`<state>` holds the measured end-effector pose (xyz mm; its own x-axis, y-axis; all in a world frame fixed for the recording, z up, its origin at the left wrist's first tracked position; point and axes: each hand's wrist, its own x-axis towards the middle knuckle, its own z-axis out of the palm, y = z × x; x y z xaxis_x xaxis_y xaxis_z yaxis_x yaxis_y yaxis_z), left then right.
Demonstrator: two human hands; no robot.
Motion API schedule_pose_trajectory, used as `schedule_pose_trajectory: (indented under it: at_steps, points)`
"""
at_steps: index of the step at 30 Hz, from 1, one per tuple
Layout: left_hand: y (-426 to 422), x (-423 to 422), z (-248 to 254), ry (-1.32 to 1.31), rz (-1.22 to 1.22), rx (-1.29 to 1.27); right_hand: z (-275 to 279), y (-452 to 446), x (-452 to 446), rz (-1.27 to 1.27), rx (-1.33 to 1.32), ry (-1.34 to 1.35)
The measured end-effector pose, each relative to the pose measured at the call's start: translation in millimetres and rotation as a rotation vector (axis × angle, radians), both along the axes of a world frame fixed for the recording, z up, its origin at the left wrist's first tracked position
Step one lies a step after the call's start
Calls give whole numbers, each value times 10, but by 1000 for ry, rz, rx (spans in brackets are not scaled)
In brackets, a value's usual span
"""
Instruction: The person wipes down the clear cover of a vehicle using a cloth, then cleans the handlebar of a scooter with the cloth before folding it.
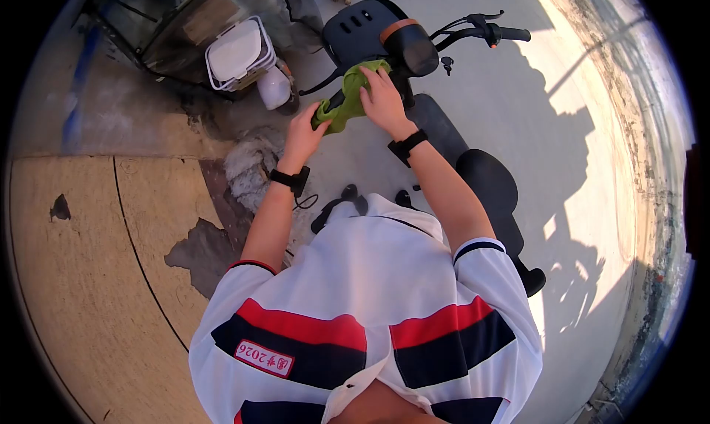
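A green cloth (345,112) lies draped over the near handlebar of a black electric scooter (436,128). My left hand (302,137) grips the cloth's lower left end, thumb and fingers closed on it near the handlebar's end. My right hand (384,104) holds the cloth's upper right part, close to the middle of the handlebar. Most of the near grip is hidden under the cloth; a black brake lever (318,84) sticks out beside it. Beyond my hands are the dark front basket (362,31) and a rounded black dash unit (413,48) with an orange band.
The scooter's far handlebar grip (515,34) points right, and its black seat (487,180) is beside my right arm. A white lidded bucket (238,51) and a white rounded container (274,87) stand at upper left. A person's foot shows at the top. Worn boards (81,254) lie left.
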<state>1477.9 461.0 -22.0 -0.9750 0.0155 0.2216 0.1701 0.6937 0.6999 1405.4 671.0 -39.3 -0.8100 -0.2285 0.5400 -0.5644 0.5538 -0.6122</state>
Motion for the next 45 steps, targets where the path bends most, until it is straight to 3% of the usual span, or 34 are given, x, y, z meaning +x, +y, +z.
schedule_pose_trajectory:
  at_steps: [8, 14, 17, 21, 30, 35, 41, 45]
  points:
    - [-248, 147, -26, 14, 62, 35, 65, -242, 134, 242, 200, 120]
    - [19, 117, 97, -67, 18, 48, 18, -52, 167, 51, 6, -39]
    - [107, 0, 9, 136, -94, 11, -4, 33, 173, 47, 89, -44]
    - [132, -113, 7, 36, -147, 86, -10, 45, 155, -18, 71, 10]
    - [-95, 66, -18, 32, -60, 27, -87, 99, -166, -251, -58, -223]
    - [-314, 148, -98, 98, 33, -42, -13, -12, -232, -78, 2, -14]
    - [-594, 247, 95, 7, 310, 261, 44, -230, -189, 134, -26, 95]
    - [-481, 231, 166, 216, 278, 301, 15, -239, -154, 149, -14, 78]
